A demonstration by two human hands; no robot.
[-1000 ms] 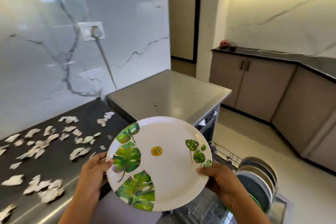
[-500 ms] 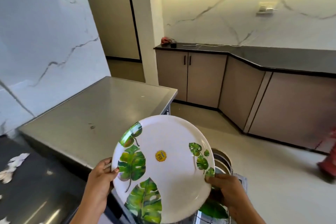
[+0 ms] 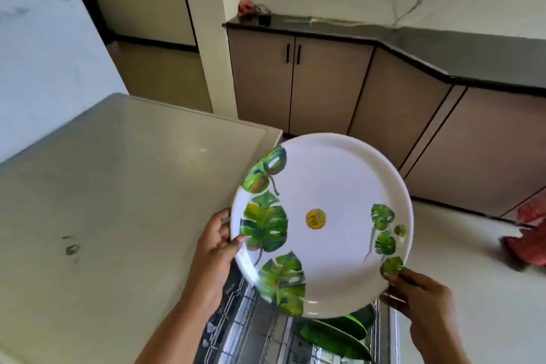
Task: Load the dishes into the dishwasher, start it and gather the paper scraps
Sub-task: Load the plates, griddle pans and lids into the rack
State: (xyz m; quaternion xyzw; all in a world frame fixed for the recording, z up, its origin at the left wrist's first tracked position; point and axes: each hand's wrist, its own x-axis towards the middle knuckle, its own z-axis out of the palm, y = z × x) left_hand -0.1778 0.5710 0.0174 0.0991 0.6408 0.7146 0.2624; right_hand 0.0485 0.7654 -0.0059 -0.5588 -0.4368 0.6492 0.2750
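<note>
I hold a large white plate (image 3: pixel 325 186) printed with green leaves and a round yellow sticker, tilted face-up between both hands. My left hand (image 3: pixel 217 248) grips its left rim, thumb on the face. My right hand (image 3: pixel 419 295) pinches the lower right rim. The plate hangs above the pulled-out dishwasher rack (image 3: pixel 254 331), where green-edged dishes (image 3: pixel 334 334) stand on edge. No paper scraps are in view.
The dishwasher's grey top (image 3: pixel 118 201) spreads to the left, against a marble wall. Beige cabinets (image 3: pixel 325 83) under a dark counter (image 3: pixel 472 47) run along the back and right. A red cloth-like thing (image 3: pixel 529 242) lies on the pale floor at right.
My view has swung right and down, so the scrap-strewn counter has left the frame. The plate, still in both hands, has shifted right and now sits over the open rack.
</note>
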